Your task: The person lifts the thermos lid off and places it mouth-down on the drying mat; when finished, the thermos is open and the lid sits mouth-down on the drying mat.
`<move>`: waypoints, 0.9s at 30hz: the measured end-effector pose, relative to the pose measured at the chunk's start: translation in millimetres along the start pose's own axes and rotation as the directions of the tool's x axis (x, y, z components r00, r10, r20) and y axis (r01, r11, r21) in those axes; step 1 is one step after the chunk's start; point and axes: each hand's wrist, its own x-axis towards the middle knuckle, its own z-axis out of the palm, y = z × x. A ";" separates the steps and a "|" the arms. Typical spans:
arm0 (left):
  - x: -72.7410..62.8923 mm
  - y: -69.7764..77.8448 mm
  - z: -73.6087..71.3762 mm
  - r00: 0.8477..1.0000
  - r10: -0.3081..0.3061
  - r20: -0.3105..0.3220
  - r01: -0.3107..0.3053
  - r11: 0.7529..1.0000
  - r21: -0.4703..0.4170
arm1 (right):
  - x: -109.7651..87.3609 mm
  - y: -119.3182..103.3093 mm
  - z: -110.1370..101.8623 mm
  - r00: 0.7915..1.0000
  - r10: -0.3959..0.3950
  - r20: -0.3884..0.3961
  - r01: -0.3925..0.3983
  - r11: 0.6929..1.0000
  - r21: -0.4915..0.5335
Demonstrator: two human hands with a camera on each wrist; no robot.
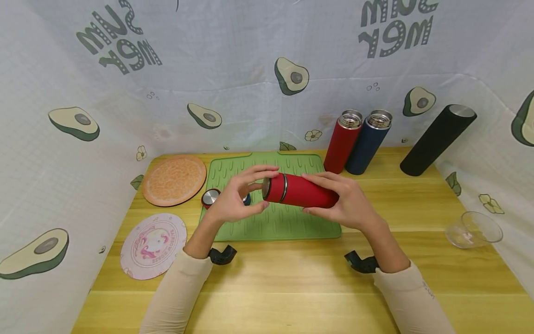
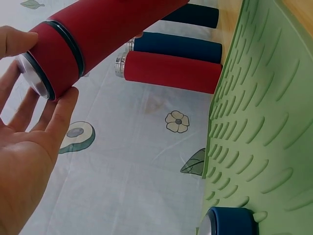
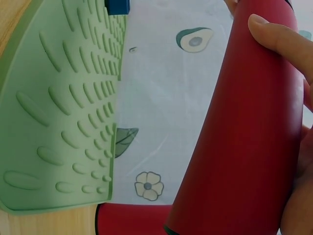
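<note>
A red thermos bottle (image 1: pixel 310 191) is held tilted on its side above the green drying mat (image 1: pixel 288 228), its lid end to the left. With thumb and fingers, my left hand (image 1: pixel 235 197) holds the red lid (image 2: pixel 55 66), which sits on the bottle and has a silver top. Around the body, toward the base, my right hand (image 1: pixel 350 199) grips the bottle; the right wrist view shows its thumb along the red side. Beside the left hand on the mat are a loose red-rimmed lid (image 1: pixel 210 196) and a blue lid (image 2: pixel 234 222), partly hidden in the head view.
Behind the mat stand a red bottle (image 1: pixel 340 147) and a blue bottle (image 1: pixel 367 148), both lidless. Farther right are a black bottle (image 1: pixel 435 141) and a clear glass (image 1: pixel 471 232). Two round mats, orange (image 1: pixel 175 178) and pink (image 1: pixel 142 264), lie left. A printed cloth hangs around the table.
</note>
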 end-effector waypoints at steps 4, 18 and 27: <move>-0.1 0.8 0.7 0.998 -0.055 -0.042 0.053 0.998 -0.035 | -0.4 -0.6 0.5 1.000 0.010 -0.003 -0.010 1.000 -0.002; -0.5 0.2 3.0 0.951 -0.251 -0.181 0.263 0.964 0.044 | -0.2 -2.8 0.3 1.000 0.020 -0.020 -0.021 0.998 -0.064; 0.3 -1.7 2.8 0.997 -0.072 -0.030 0.071 0.997 -0.033 | -0.5 -1.8 -2.4 0.999 0.013 -0.029 -0.013 1.000 -0.019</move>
